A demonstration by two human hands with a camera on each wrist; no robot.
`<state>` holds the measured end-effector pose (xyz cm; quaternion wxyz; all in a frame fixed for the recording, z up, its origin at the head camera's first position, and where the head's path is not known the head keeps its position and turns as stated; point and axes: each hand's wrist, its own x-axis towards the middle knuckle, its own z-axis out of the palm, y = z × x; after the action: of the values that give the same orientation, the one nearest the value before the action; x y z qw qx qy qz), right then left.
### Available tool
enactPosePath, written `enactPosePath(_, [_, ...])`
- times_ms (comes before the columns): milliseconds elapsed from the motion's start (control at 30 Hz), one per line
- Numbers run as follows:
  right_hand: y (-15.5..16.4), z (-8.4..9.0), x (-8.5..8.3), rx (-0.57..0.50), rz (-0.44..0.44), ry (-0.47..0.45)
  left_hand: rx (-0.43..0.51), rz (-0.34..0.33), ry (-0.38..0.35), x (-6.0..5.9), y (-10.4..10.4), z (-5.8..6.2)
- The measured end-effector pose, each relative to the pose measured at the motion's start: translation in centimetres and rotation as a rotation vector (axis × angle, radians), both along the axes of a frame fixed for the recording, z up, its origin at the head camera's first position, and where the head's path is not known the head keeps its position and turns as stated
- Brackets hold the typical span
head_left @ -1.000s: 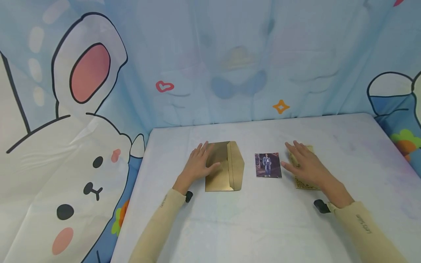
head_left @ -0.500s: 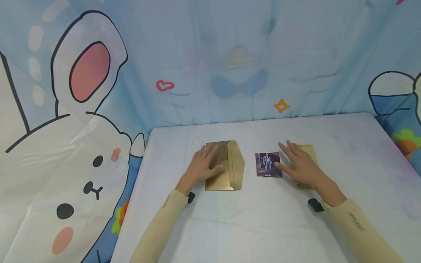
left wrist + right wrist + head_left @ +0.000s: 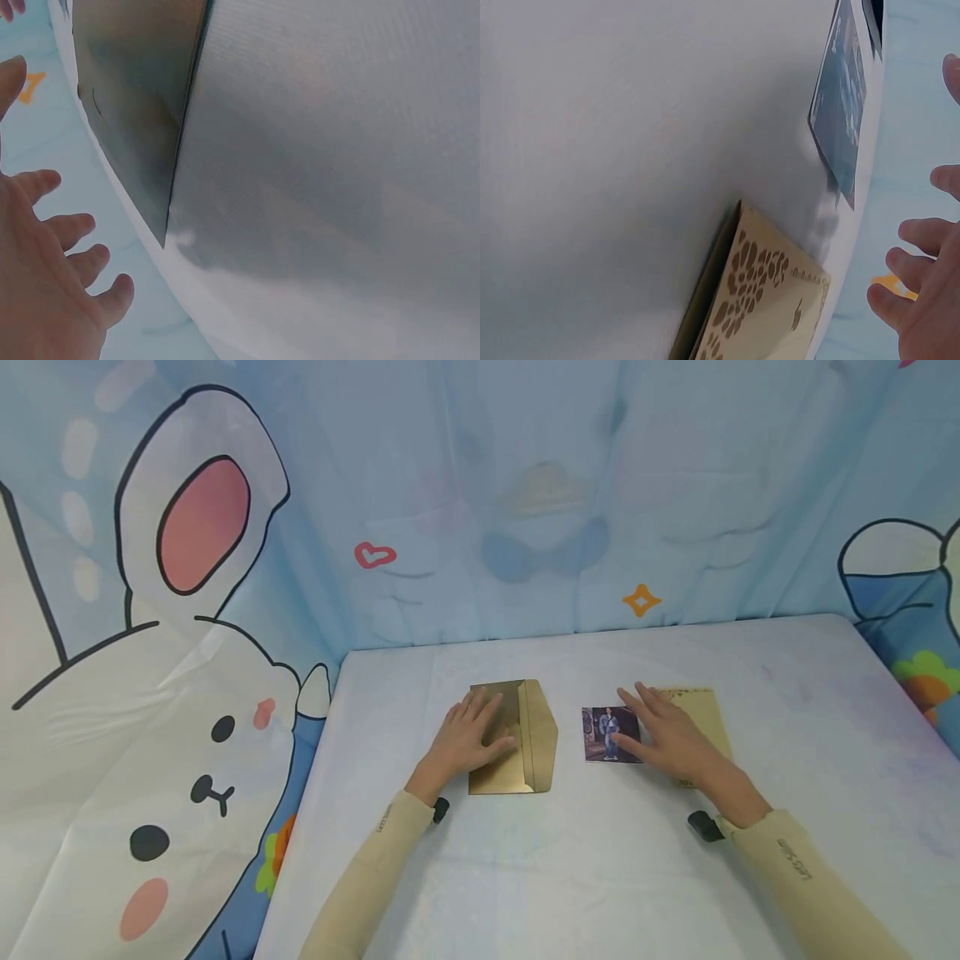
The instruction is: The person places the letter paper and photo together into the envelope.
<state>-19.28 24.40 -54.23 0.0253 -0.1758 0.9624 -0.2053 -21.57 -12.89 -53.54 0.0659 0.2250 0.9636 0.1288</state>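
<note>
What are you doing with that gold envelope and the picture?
A person sits at a white table with both hands laid flat. The left hand rests on a gold envelope whose flap is open. The right hand hovers over or touches the right edge of a small photo of a standing figure, and partly covers a cream card with a gold pattern. Nothing is inside the envelope that I can see.

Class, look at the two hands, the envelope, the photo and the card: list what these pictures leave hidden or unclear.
- Head view: the right hand covers the left part of the card and the photo edge; whether it touches the photo is unclear.
- Head view: the left hand hides part of the envelope.
- Photo detail is too small; the right wrist view shows it edge-on.
- Left wrist view: the envelope is cut off by the top edge.
</note>
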Motion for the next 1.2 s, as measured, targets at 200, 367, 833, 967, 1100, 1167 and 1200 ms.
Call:
enactPosePath(200, [-1.1, -0.1, -0.2, -0.002, 0.019, 0.008, -0.022, -0.005, 0.002, 0.0, 0.3, 0.0])
enactPosePath(367, [-2.5, -0.2, -0.4, -0.002, 0.039, 0.031, -0.036, -0.003, -0.015, -0.2, 0.5, -0.1])
enactPosePath(833, [-6.1, -0.2, -0.4, -0.002, 0.127, 0.013, -0.088, -0.011, -0.029, -0.1, 1.1, -0.3])
enactPosePath(967, [-7.3, 0.0, -0.6, 0.016, 0.157, 0.023, -0.120, -0.007, -0.030, -0.2, 1.3, -0.5])
enactPosePath(1100, [-8.6, 0.1, -0.9, 0.044, 0.201, 0.029, -0.131, -0.001, -0.045, -0.2, 1.6, -0.3])
enactPosePath(1167, [-9.2, 0.0, -1.0, 0.052, 0.226, 0.029, -0.132, -0.001, -0.047, -0.2, 1.7, -0.1])
enactPosePath(1200, [-9.5, -0.1, -1.1, 0.051, 0.236, 0.026, -0.133, -0.001, -0.051, -0.2, 1.8, 0.1])
